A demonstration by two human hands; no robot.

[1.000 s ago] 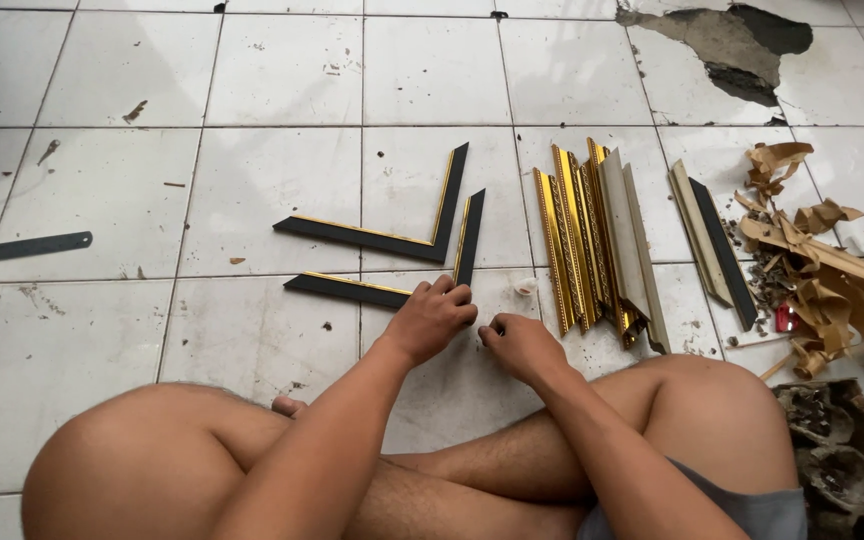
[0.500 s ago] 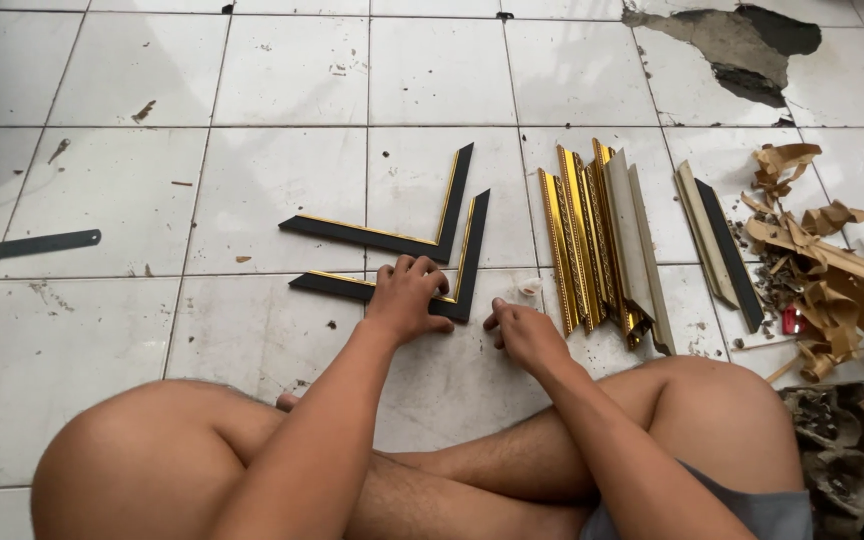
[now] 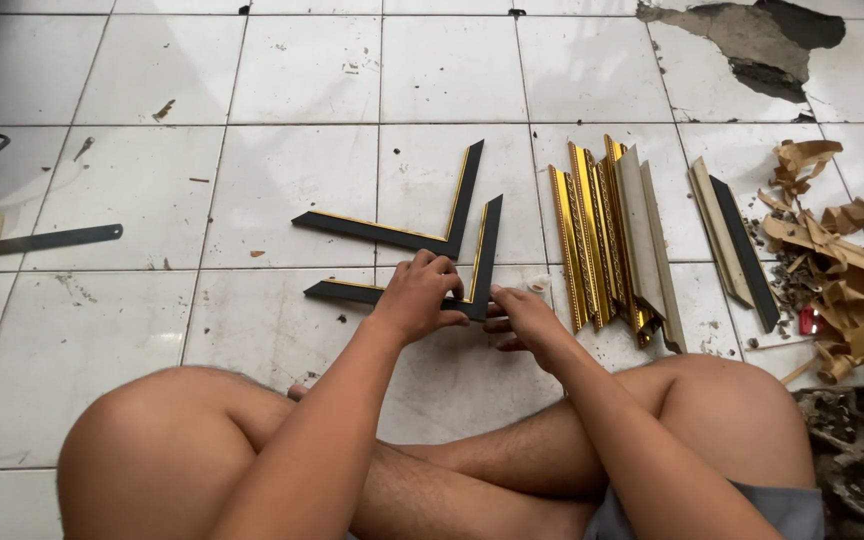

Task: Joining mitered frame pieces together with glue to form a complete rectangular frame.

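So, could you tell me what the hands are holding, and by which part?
Both hands, left and right, grip the nearer black-and-gold L-shaped frame piece at its corner joint, which lies on the tiled floor.

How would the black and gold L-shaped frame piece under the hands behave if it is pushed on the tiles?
The near L-shaped frame piece lies flat on smooth floor tiles, so it would probably slide, not roll. It looks thin and rigid, likely light. Its corner joint under the left hand might flex.

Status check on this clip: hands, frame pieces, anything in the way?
Left hand on near black L-frame piece. Right hand at its corner. Second L-piece lies beyond. Gold moulding strips alongside, apart.
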